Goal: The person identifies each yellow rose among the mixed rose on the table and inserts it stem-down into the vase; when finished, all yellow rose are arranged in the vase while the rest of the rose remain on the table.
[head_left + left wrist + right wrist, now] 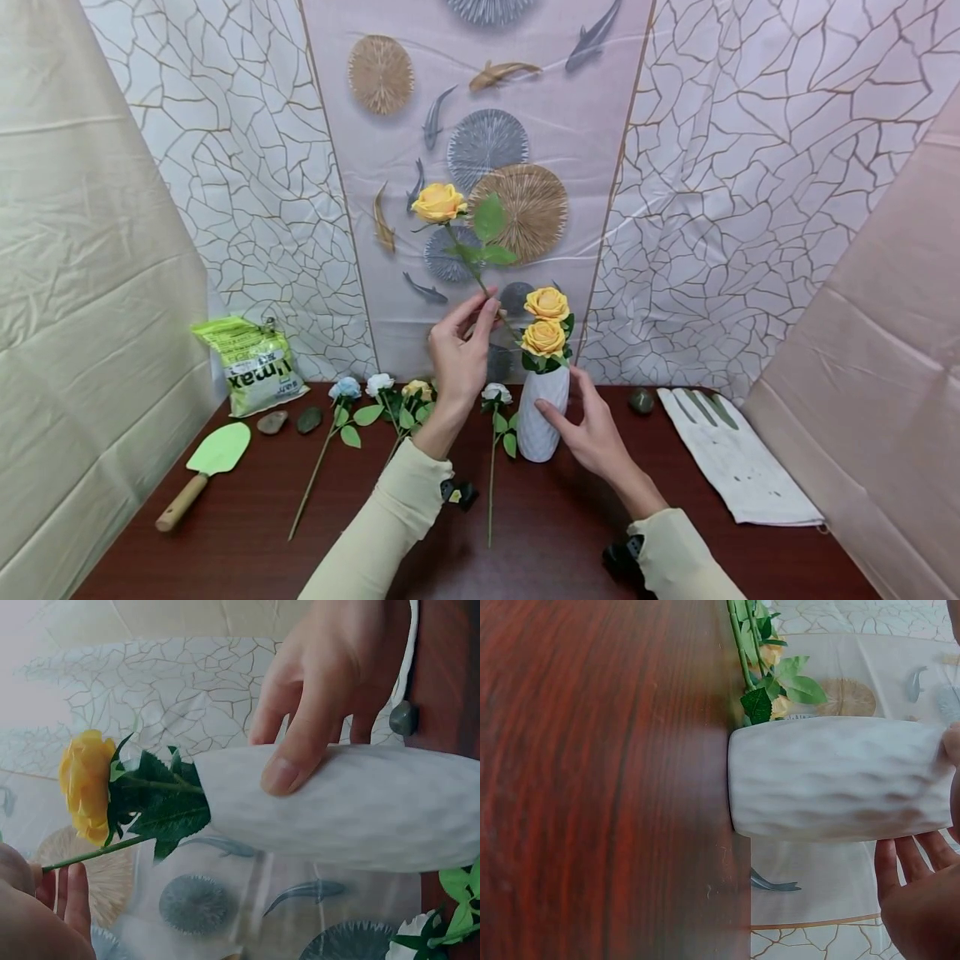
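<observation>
My left hand (461,350) pinches the stem of a yellow rose (439,203), holding it tilted above the table with the bloom up and to the left. The stem's lower end slants down toward the mouth of a white textured vase (542,417), close by the leaves there in the left wrist view. Two yellow roses (545,337) stand in the vase, their dark leaves at its rim. My right hand (596,425) grips the vase's right side, thumb across the front; the vase stands upright on the table in the right wrist view.
On the dark wooden table (555,533) lie a blue rose (346,388), white roses (496,393) and another yellow rose (417,390). To the left are a green trowel (218,450), stones (308,420) and a green bag (251,367). White gloves (738,458) and a stone (641,401) lie right.
</observation>
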